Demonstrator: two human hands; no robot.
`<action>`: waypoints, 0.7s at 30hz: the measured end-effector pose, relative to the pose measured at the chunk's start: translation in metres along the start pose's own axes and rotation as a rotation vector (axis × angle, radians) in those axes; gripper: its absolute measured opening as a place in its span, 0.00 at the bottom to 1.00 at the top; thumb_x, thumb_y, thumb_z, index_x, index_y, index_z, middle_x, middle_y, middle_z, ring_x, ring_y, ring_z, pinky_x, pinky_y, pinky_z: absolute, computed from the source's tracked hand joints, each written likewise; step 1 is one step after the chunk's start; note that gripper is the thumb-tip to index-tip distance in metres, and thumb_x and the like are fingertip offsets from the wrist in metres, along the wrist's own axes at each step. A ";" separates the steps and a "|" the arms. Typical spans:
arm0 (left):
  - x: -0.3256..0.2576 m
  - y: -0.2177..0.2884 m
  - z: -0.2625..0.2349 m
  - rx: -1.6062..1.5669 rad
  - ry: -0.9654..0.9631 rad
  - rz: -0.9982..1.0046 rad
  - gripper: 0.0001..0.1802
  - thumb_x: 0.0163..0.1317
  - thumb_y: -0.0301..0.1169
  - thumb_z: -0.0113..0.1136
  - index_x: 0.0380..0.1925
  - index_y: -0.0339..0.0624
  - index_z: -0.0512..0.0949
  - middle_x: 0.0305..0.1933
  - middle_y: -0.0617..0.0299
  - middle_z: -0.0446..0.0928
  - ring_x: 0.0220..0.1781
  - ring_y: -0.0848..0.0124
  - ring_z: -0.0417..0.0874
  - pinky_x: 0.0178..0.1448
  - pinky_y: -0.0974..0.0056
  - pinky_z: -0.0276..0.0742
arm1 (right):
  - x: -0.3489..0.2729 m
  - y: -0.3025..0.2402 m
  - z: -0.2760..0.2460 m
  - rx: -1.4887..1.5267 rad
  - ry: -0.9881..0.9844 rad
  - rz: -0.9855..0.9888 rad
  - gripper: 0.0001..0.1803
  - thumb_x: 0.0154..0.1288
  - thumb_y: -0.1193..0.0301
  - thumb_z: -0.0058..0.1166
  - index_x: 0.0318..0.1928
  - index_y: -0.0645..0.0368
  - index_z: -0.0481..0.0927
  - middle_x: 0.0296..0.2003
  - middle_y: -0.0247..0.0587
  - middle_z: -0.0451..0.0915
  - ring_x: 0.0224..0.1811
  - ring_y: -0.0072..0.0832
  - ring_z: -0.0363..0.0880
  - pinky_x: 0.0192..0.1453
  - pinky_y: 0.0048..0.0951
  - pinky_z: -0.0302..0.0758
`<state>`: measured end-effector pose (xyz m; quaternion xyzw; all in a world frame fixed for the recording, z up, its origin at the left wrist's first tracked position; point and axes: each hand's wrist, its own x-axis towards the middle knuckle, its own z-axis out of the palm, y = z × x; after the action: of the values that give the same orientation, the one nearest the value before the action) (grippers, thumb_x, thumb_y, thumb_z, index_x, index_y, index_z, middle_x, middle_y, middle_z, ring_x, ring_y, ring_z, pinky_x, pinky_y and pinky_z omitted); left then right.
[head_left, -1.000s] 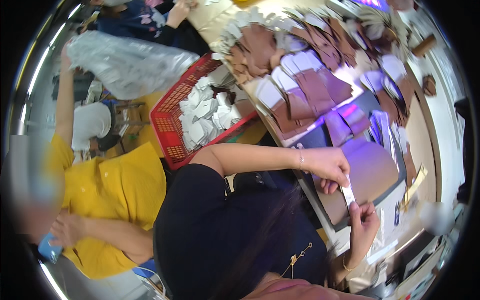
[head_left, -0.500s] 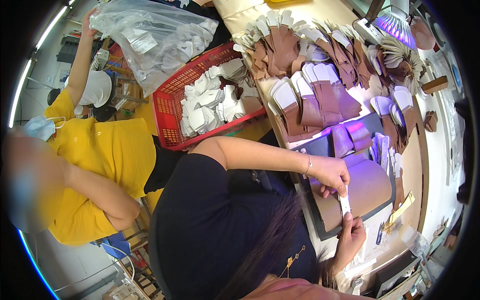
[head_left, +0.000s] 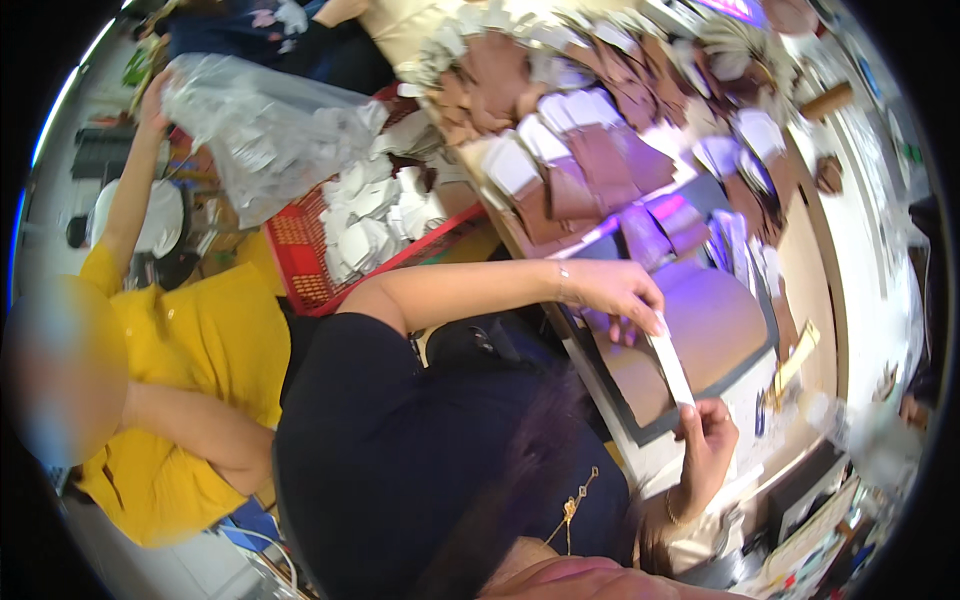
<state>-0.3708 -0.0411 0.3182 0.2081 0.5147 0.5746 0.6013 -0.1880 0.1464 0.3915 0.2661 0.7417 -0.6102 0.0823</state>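
A narrow white strip (head_left: 671,366) is stretched between my two hands. My left hand (head_left: 622,298) pinches its far end between thumb and fingers, and my right hand (head_left: 706,440) pinches the near end. Beneath the strip lies a large smooth brown piece that looks like leather (head_left: 722,312), resting on a dark board (head_left: 765,345). Smaller brown pieces (head_left: 672,228), tinted purple by the light, sit at the board's far edge. Beside them stands a bunch of white-tipped pieces (head_left: 735,245).
Several fanned stacks of brown pieces with white ends (head_left: 600,165) cover the far table. At the left, a red plastic basket (head_left: 300,250) holds white pieces. A person in yellow (head_left: 200,345) raises a clear plastic bag (head_left: 265,135) beside it. A yellow-handled tool (head_left: 797,355) lies right of the board.
My hands have moved farther apart, and more of the white strip shows between them. The whole view has shifted, and the clear bag now hangs more over the basket's left side.
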 end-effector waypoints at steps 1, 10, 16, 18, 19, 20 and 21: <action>0.001 0.000 -0.002 0.022 0.018 0.017 0.11 0.60 0.34 0.60 0.34 0.35 0.79 0.30 0.60 0.78 0.28 0.77 0.81 0.29 0.73 0.77 | 0.001 0.000 -0.001 -0.046 0.000 0.009 0.10 0.61 0.71 0.59 0.28 0.63 0.75 0.20 0.29 0.73 0.22 0.14 0.67 0.27 0.16 0.64; 0.009 -0.007 -0.009 0.001 -0.019 -0.091 0.10 0.60 0.32 0.59 0.30 0.34 0.77 0.31 0.61 0.75 0.30 0.75 0.79 0.29 0.73 0.77 | 0.003 0.018 -0.004 0.116 -0.001 0.032 0.11 0.60 0.68 0.61 0.29 0.64 0.78 0.24 0.30 0.78 0.26 0.14 0.71 0.32 0.17 0.68; 0.008 -0.006 -0.009 -0.014 0.000 -0.097 0.11 0.61 0.34 0.59 0.31 0.34 0.78 0.30 0.61 0.75 0.28 0.77 0.78 0.30 0.74 0.75 | 0.005 0.005 -0.004 -0.071 0.012 0.088 0.15 0.61 0.61 0.59 0.28 0.61 0.78 0.21 0.34 0.78 0.21 0.14 0.70 0.25 0.22 0.66; 0.006 -0.008 -0.009 -0.051 -0.018 -0.048 0.12 0.61 0.34 0.58 0.31 0.34 0.78 0.31 0.61 0.75 0.31 0.76 0.78 0.30 0.74 0.75 | -0.001 -0.005 -0.008 -0.184 -0.013 -0.047 0.15 0.64 0.61 0.54 0.29 0.61 0.74 0.21 0.42 0.76 0.20 0.31 0.74 0.25 0.31 0.67; 0.004 -0.009 -0.009 -0.078 -0.025 -0.032 0.12 0.61 0.35 0.58 0.31 0.34 0.78 0.33 0.60 0.74 0.33 0.76 0.78 0.33 0.74 0.75 | -0.004 -0.010 -0.009 -0.244 -0.021 -0.068 0.15 0.65 0.61 0.53 0.30 0.61 0.73 0.21 0.44 0.76 0.21 0.37 0.74 0.26 0.34 0.67; 0.002 -0.010 -0.009 -0.107 -0.031 -0.012 0.12 0.61 0.35 0.59 0.31 0.34 0.78 0.35 0.59 0.74 0.35 0.75 0.77 0.35 0.73 0.75 | -0.006 -0.014 -0.010 -0.276 -0.027 -0.139 0.15 0.65 0.62 0.51 0.30 0.62 0.71 0.21 0.47 0.76 0.22 0.42 0.75 0.27 0.36 0.68; 0.001 -0.010 -0.010 -0.135 -0.036 0.014 0.13 0.61 0.35 0.59 0.31 0.34 0.78 0.37 0.59 0.73 0.37 0.74 0.77 0.37 0.72 0.75 | -0.005 -0.017 -0.009 -0.319 -0.040 -0.111 0.15 0.66 0.62 0.50 0.31 0.61 0.70 0.22 0.48 0.75 0.24 0.45 0.74 0.28 0.38 0.68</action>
<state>-0.3749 -0.0462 0.3050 0.1808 0.4624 0.6085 0.6190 -0.1903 0.1514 0.4111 0.1958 0.8410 -0.4935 0.1044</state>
